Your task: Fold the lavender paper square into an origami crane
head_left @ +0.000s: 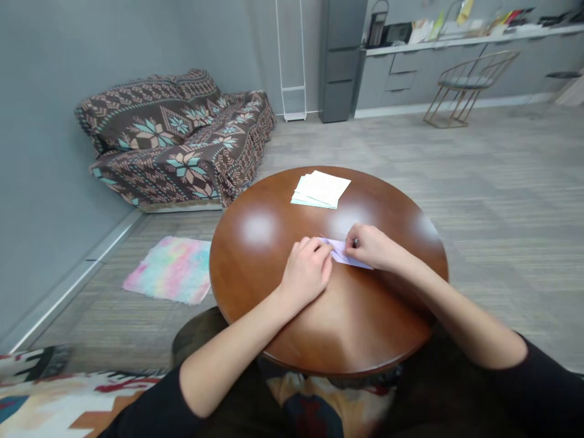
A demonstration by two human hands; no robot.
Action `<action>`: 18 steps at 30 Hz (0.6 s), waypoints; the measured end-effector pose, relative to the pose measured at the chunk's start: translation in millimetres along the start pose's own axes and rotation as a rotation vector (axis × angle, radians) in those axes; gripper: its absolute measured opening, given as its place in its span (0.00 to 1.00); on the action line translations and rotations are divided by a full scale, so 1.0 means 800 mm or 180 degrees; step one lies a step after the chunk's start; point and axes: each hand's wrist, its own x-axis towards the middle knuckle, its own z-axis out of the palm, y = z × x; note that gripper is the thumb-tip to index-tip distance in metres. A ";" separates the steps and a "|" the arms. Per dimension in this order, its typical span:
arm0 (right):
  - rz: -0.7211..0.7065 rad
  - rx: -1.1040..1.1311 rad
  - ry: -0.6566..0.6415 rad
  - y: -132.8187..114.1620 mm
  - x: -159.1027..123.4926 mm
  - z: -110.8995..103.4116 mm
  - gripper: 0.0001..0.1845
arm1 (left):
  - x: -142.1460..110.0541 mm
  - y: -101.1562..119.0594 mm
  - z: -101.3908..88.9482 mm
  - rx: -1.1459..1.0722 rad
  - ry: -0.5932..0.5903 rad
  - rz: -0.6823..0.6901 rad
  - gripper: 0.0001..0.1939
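Observation:
A small pale lilac folded paper (341, 251) lies on the round brown wooden table (255, 267), near its middle. My left hand (306, 269) rests curled on the paper's left end, fingers pressed down on it. My right hand (371, 246) pinches the paper's right part, with the fingertips closed on its upper edge. Most of the paper is hidden under both hands. A small stack of white and pale green paper sheets (320, 189) lies at the table's far edge, well beyond both hands.
A sofa (180, 137) under a brown patterned throw stands at the back left by the grey wall. A pastel fluffy mat (171, 269) lies on the floor left of the table. A gold wire chair (469, 82), cabinets and a cluttered counter line the far wall.

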 end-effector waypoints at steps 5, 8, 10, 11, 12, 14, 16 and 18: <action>-0.0064 -0.0352 -0.0003 -0.021 -0.027 0.010 0.10 | -0.002 0.010 0.007 -0.0025 -0.0277 0.0008 0.12; -0.0318 -0.0062 -0.0288 -0.025 -0.033 0.008 0.10 | 0.002 0.008 0.008 0.0086 -0.0317 -0.0084 0.13; -0.0315 0.0290 -0.0507 -0.021 -0.032 0.001 0.10 | 0.004 0.004 0.008 0.0140 -0.0369 -0.0054 0.13; -0.0244 0.0442 -0.0545 -0.016 -0.029 -0.004 0.10 | 0.004 0.002 0.008 0.0147 -0.0400 0.0007 0.13; -0.0158 0.0517 -0.0432 -0.010 -0.027 -0.008 0.09 | 0.005 0.000 0.008 0.0143 -0.0438 0.0098 0.14; -0.0172 0.0433 0.0120 0.002 -0.022 -0.014 0.04 | 0.006 -0.005 0.008 0.0122 -0.0509 0.0330 0.16; -0.0592 0.0416 0.0389 0.011 -0.019 -0.015 0.05 | 0.008 -0.010 0.007 0.0136 -0.0549 0.0510 0.16; -0.0999 0.0528 0.0284 0.016 -0.019 -0.011 0.05 | 0.012 -0.014 0.005 0.0181 -0.0545 0.0565 0.14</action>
